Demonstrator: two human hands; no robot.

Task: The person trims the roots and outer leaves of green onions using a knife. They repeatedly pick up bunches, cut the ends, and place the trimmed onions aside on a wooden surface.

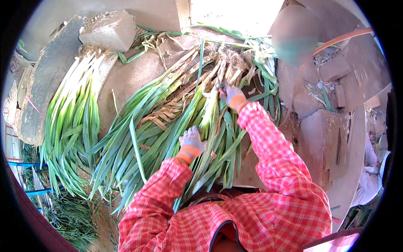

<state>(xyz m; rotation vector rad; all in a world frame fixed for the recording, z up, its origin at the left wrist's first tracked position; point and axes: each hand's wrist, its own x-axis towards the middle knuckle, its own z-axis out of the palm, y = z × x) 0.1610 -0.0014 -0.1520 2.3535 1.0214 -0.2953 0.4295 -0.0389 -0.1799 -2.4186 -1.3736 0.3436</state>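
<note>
A large heap of long green onions (135, 110) lies before me, its brown roots at the far side and its leaves towards me. My left hand (192, 141), in a grey and orange glove, rests on the stalks near the middle; whether its fingers grip one cannot be told. My right hand (232, 96), in a matching glove, is at the pale stalk bases just below the roots. It holds something small and dark at the fingertips, too unclear to name. Left of the heap lies a bundle of cleaner green onions (75, 104) with white stalks.
A pale block (108, 31) stands at the back left beside a grey wooden slab (53, 78). Loose leaves and trimmings lie along the back. Bricks (333, 67) and a wooden block (324, 141) are at the right. More greens lie at lower left. A person's clothed part shows at far right.
</note>
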